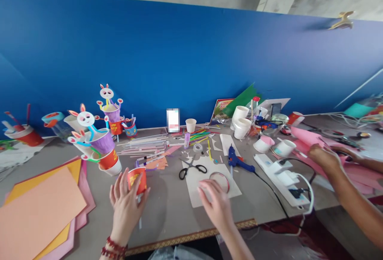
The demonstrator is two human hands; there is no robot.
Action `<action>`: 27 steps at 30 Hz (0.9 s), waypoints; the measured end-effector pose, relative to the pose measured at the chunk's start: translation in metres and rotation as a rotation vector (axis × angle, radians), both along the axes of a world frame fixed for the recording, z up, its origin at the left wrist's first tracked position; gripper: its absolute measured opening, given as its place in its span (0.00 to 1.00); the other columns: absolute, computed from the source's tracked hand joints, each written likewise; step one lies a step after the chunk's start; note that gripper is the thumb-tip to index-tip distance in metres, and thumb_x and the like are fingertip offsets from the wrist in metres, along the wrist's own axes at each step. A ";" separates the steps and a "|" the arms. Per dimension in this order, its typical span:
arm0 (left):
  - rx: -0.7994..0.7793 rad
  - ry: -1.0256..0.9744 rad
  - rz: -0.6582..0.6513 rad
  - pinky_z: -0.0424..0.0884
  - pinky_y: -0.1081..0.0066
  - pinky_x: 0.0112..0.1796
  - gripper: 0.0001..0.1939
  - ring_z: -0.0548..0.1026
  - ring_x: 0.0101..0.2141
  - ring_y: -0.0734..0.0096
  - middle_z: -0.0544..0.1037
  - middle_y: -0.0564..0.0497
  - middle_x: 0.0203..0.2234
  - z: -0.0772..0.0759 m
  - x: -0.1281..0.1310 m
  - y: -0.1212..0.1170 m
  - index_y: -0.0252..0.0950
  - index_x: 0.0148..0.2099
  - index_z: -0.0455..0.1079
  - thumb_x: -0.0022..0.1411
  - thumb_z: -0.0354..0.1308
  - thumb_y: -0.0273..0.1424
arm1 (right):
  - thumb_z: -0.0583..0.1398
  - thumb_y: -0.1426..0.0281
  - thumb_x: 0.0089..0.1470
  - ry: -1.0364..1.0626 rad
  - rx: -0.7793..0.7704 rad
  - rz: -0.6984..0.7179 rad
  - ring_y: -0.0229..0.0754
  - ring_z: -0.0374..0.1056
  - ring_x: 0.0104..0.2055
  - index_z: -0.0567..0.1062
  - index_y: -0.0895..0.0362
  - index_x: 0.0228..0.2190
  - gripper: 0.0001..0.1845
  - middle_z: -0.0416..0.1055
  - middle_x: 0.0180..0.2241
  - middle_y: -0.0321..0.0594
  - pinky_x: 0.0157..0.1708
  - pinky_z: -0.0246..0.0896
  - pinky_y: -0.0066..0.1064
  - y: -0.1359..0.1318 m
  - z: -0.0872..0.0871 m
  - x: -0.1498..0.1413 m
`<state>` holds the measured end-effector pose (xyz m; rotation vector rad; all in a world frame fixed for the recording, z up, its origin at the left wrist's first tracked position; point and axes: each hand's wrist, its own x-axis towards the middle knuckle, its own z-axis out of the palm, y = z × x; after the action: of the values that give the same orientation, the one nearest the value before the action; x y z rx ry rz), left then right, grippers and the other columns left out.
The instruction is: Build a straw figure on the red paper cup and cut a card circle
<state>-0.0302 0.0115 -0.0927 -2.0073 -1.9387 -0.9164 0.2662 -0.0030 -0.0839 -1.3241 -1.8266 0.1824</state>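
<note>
My left hand is wrapped around a small red paper cup with yellow print, fingers on one side and thumb on the other. A thin pale stick shows just below the cup. My right hand hovers with curved fingers and nothing visible in them, above a white paper sheet with cut edges. Beside its fingertips lies a ring-shaped roll of tape. Black-handled scissors rest spread on the sheet's upper part. To the left stand stacked cups decorated with paper rabbits.
Coloured paper sheets cover the left table area. Straws and strips lie along the back. A blue glue gun and a white power strip with cables are at right. Another person's hand touches pink paper there.
</note>
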 end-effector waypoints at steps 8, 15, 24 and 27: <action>-0.085 0.048 -0.313 0.41 0.44 0.65 0.22 0.63 0.62 0.53 0.71 0.44 0.59 0.025 0.017 0.004 0.43 0.62 0.65 0.67 0.53 0.37 | 0.56 0.72 0.59 -0.365 -0.060 -0.182 0.54 0.71 0.44 0.73 0.54 0.44 0.12 0.76 0.42 0.45 0.44 0.65 0.45 -0.004 -0.028 0.059; -0.625 0.156 -0.967 0.44 0.43 0.65 0.42 0.52 0.68 0.48 0.54 0.39 0.69 0.024 0.100 0.003 0.38 0.71 0.50 0.63 0.50 0.56 | 0.53 0.75 0.59 -0.390 -0.042 -0.192 0.51 0.72 0.39 0.74 0.54 0.39 0.11 0.76 0.36 0.45 0.41 0.66 0.41 0.019 -0.026 0.069; -0.700 0.171 -0.942 0.40 0.37 0.64 0.39 0.48 0.69 0.48 0.50 0.41 0.70 0.008 0.096 0.000 0.41 0.71 0.47 0.64 0.55 0.48 | 0.57 0.75 0.58 -0.525 -0.094 -0.043 0.51 0.70 0.46 0.72 0.55 0.46 0.14 0.75 0.44 0.47 0.45 0.64 0.40 0.062 0.006 0.018; -0.700 0.185 -0.943 0.41 0.36 0.63 0.39 0.49 0.68 0.48 0.52 0.41 0.69 0.008 0.096 0.000 0.41 0.71 0.48 0.63 0.56 0.46 | 0.59 0.82 0.50 -0.616 -0.166 -0.034 0.52 0.70 0.41 0.74 0.55 0.40 0.16 0.75 0.38 0.47 0.38 0.64 0.37 0.080 0.009 -0.006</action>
<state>0.0663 0.0111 -0.0845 -3.3662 -1.2326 -0.0988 0.2603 0.0769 -0.0746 -1.6507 -2.3325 -0.1117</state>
